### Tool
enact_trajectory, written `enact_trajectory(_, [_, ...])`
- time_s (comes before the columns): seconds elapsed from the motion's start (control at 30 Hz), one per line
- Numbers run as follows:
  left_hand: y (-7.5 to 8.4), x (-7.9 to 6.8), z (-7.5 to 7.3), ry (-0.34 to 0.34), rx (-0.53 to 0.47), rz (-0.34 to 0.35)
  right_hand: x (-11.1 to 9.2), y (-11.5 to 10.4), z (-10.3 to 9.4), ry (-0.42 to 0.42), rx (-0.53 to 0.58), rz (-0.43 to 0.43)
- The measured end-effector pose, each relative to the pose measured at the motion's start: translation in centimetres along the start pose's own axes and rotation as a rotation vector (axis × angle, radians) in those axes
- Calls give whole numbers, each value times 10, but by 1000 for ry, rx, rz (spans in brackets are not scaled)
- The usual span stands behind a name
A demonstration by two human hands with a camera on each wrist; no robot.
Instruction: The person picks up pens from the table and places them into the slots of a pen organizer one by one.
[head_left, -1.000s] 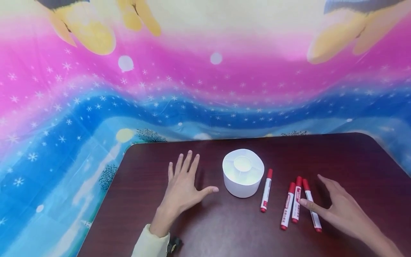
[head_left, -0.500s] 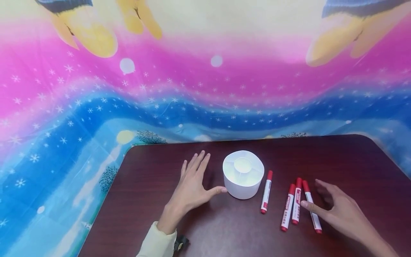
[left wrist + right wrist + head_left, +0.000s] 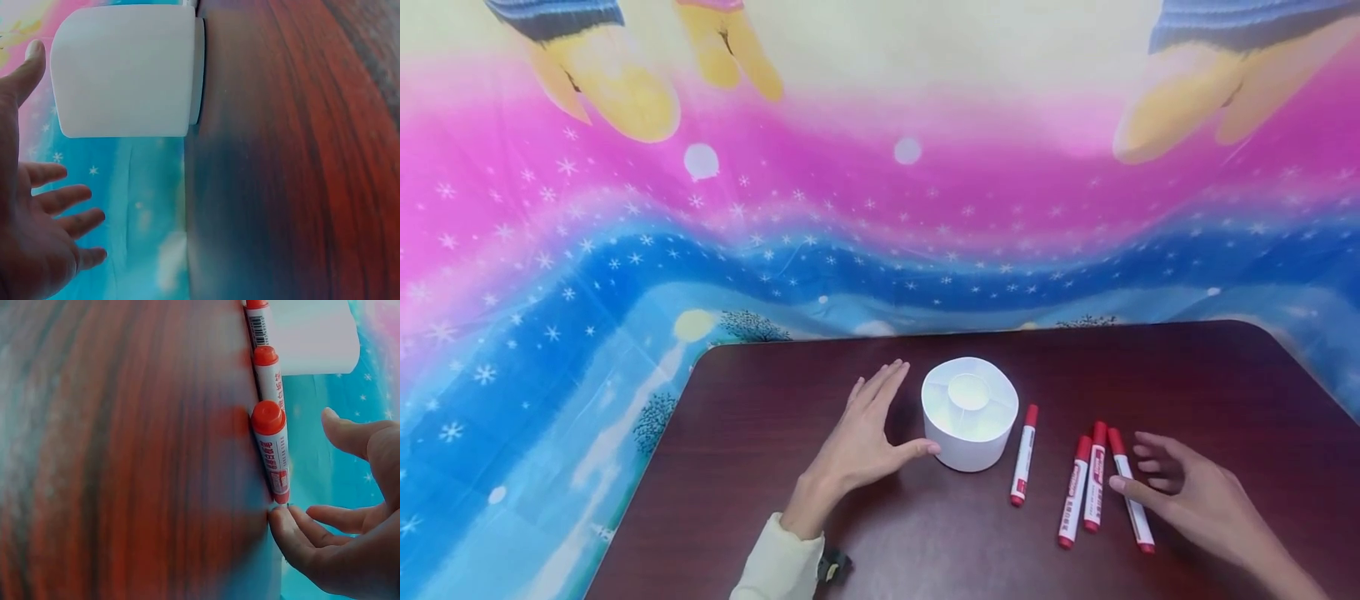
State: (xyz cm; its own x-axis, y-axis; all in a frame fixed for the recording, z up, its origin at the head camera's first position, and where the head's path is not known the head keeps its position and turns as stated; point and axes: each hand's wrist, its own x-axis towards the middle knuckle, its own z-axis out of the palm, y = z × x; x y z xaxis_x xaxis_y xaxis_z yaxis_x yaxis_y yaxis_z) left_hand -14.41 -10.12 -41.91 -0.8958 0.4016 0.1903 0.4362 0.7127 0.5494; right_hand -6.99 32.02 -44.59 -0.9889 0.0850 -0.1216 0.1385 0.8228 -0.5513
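Note:
A white round organizer (image 3: 970, 446) with several compartments stands on the dark wooden table. Left of it is my left hand (image 3: 857, 446), its fingers spread and its thumb tip beside the organizer's wall; in the left wrist view the hand holds nothing. Just right of the organizer lies a red-capped marker (image 3: 1024, 457). Farther right are a second marker (image 3: 1073, 500), a third marker (image 3: 1095, 483) and another marker (image 3: 1131, 500) close together. My right hand (image 3: 1202, 496) hovers over the rightmost one, thumb and fingers apart, with nothing gripped.
The table (image 3: 940, 550) has a far edge that meets a hanging cloth (image 3: 880, 200) printed in pink and blue with snowflakes. A dark band (image 3: 833, 567) sits at my left wrist by the pale sleeve (image 3: 781, 562).
My left hand has moved right, up to the organizer's side. My right hand has stayed over the markers, its fingers now bent a little more. Organizer and markers lie as before.

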Motion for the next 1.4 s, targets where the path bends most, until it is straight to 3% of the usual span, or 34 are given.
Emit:
enact_trajectory(0.6, [-6,12,11,-33,-197,36,4,7,0,-75,-9,46])
enact_trajectory(0.8, [-8,18,17,-48,-285,68,9,3,0,-114,49,118])
enact_trajectory(1.07, [-7,19,21,-42,-353,73,13,1,-1,-158,130,152])
enact_trajectory(1.23, [-5,19,21,-47,-365,65,14,2,-4,-170,125,145])
enact_trajectory(1.4, [-7,18,17,-16,-374,54,15,0,-15,-166,197,110])
